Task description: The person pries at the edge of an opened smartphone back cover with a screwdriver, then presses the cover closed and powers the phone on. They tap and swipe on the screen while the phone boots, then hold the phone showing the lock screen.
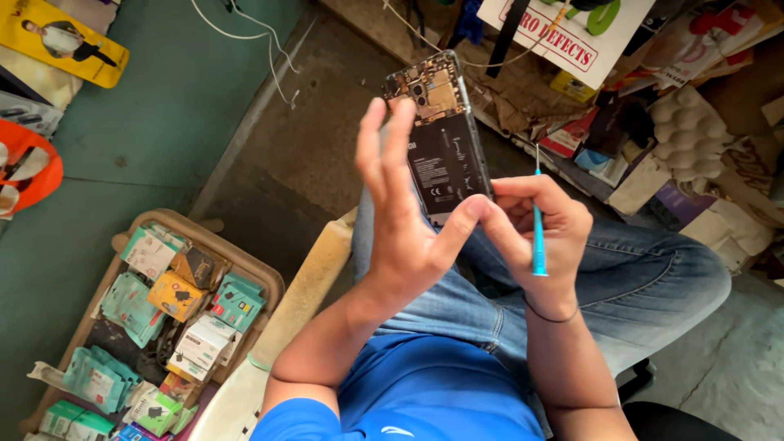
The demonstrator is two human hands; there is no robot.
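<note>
Left hand (pixel 400 220) cradles an opened phone (pixel 445 147) at 12 o'clock; right hand (pixel 539 233) pinches 1 blue screwdriver (pixel 539 229). Probably its tip could slip and gouge the exposed board.

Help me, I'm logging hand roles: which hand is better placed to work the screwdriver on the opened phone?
Probably the right hand: it already grips the blue screwdriver beside the opened phone, while the left hand supports the phone.
</note>
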